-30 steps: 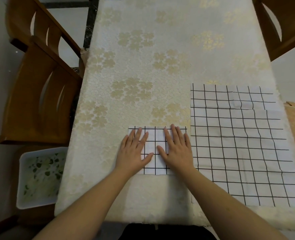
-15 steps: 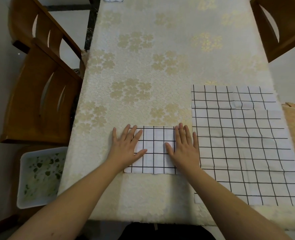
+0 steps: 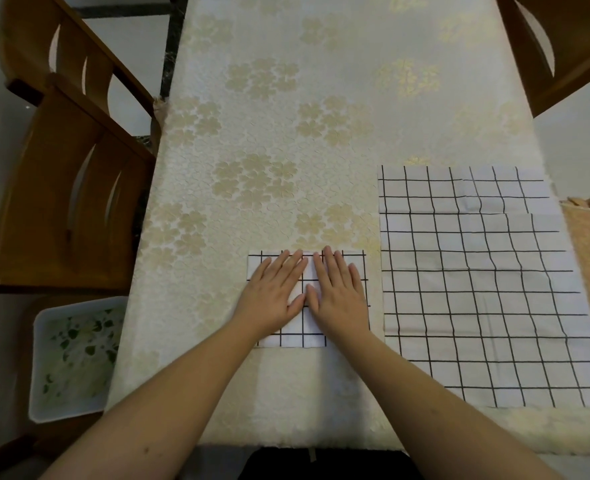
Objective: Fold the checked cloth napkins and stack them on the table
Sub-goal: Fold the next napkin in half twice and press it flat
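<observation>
Table [image 3: 321,98]: one, covered with a cream flower-patterned cloth, fills the centre of the frame from top to bottom.

Chairs: three wooden. Two stand along the left edge, far chair [image 3: 61,57] and near chair [image 3: 61,209]; the third chair [image 3: 563,46] is in the upper right corner.

Flat napkins [image 3: 477,289]: a pile of unfolded checked cloths at right centre, lying on the table. At least two layers show by offset edges at its top; exact count cannot be told.

Bin [image 3: 75,358]: one white box, lower left, beside the table.

Folded napkin [image 3: 300,337]: one small checked rectangle at lower centre, just left of the pile, not touching it.

Hands: two. Left hand [image 3: 276,292] and right hand [image 3: 338,292] lie palm-down side by side on the folded napkin, fingers straight, pressing it flat, thumbs nearly meeting. Neither grasps anything.
</observation>
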A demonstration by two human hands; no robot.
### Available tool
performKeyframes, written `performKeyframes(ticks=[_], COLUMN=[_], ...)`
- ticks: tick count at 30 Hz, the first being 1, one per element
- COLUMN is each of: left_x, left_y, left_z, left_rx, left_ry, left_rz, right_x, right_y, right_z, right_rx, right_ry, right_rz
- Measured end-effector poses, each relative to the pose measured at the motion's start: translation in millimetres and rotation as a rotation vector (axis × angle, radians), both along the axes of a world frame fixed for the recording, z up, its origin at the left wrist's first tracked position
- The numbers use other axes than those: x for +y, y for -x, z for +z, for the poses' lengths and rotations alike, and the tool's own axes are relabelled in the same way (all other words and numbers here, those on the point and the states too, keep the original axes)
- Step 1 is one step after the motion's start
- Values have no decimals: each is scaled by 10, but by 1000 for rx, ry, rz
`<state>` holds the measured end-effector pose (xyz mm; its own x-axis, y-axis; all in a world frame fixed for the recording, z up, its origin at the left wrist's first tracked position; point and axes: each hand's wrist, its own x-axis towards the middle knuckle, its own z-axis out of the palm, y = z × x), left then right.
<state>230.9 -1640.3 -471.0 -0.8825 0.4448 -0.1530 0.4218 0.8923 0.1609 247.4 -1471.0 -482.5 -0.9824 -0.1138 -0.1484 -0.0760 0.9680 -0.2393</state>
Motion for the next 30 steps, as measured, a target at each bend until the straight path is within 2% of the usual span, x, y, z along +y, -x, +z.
performKeyframes(ticks=[5, 15, 22, 26, 30], left_x=[-160, -570, -670, -675, -666], left_y=[90, 243, 284, 296, 302], left_z=[37, 145, 209, 209, 204], left_rx=[-53, -113, -152, -164, -162], left_ry=[58, 171, 165, 169, 166], left_rz=[-49, -96, -120, -127, -131], right_x=[220, 441, 431, 308, -150], right_y=[38, 31, 35, -22, -161], right_z=[37, 126, 134, 179, 284], right_rx=[-26, -63, -81, -57, 56], right_ry=[-35, -42, -39, -36, 17], right_rz=[55, 2, 3, -53, -109])
